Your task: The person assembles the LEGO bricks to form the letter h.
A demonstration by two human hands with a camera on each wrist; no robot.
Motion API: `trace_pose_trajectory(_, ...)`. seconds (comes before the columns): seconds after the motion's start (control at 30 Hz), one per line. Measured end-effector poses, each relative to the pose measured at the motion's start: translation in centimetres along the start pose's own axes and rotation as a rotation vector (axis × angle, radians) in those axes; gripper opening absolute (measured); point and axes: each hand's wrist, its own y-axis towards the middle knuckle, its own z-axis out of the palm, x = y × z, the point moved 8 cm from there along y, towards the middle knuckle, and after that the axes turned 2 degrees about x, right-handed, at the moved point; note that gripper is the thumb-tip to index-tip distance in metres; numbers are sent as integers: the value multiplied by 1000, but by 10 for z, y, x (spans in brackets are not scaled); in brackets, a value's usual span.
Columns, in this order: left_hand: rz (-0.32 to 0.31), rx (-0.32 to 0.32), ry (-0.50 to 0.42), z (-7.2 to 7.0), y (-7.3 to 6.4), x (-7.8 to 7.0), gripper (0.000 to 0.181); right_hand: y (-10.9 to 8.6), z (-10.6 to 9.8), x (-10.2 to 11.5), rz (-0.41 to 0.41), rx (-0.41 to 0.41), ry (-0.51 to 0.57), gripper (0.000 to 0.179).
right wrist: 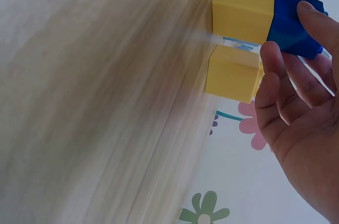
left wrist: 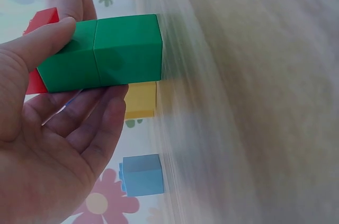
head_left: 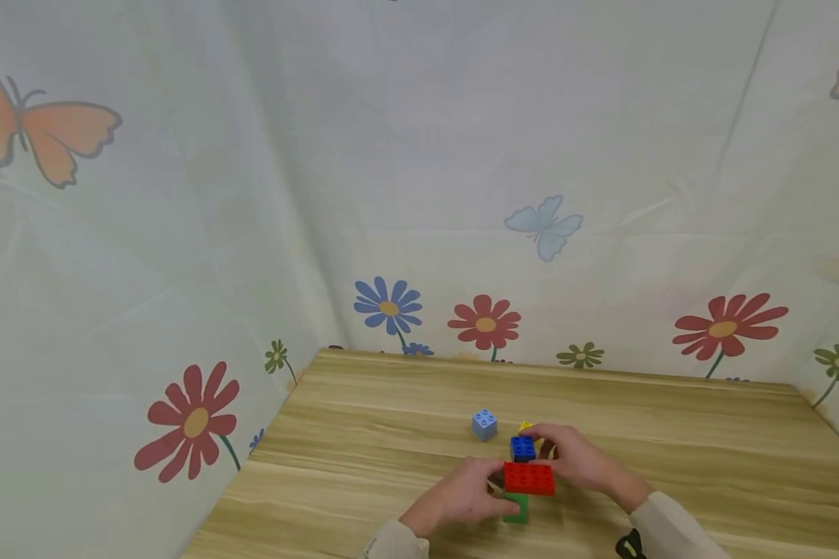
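My left hand (head_left: pixel 464 494) holds a stack of two green blocks (left wrist: pixel 127 49), its thumb on the upper one and fingers around the far side. A wider red block (head_left: pixel 529 479) with studs tops this stack and overhangs toward the right. Just beyond it, my right hand (head_left: pixel 582 460) pinches a dark blue block (right wrist: pixel 294 20) between thumb and fingers. That blue block sits on a yellow block (right wrist: pixel 242 8), which stands on the table. A second yellow block (right wrist: pixel 233 74) is right behind this pair, mostly hidden by the right hand in the head view.
A light blue block (head_left: pixel 485 425) stands on the wooden table (head_left: pixel 363 442), left of and behind the stacks. Pale cloth (head_left: pixel 419 178) printed with flowers and butterflies hangs along the table's back and left edges.
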Motion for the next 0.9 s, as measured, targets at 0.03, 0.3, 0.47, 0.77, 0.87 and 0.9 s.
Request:
trace_pose_trajectory(0.03, -4, -2, -2, 0, 0, 0, 28, 0, 0, 0, -5, -2, -4, 43)
trace_pose_trajectory(0.3, -6, -43, -47, -2, 0, -3, 21, -7, -3, -6, 1, -10, -56, 41)
trace_pose_trajectory(0.47, 19, -59, -58, -4, 1, -8, 21, -13, -4, -10, 19, -21, -38, 41)
trace_pose_trajectory(0.77, 62, -66, -81, -4, 4, -16, 30, -27, -8, -11, -54, -41, 9, 43)
trace_pose_trajectory(0.87, 64, -77, -60, -3, 5, -19, 33, -30, -9, -14, -54, -48, 20, 44)
trace_pose_trajectory(0.9, 63, -82, -51, -3, 6, -20, 33, -32, -9, -14, -53, -50, 25, 44)
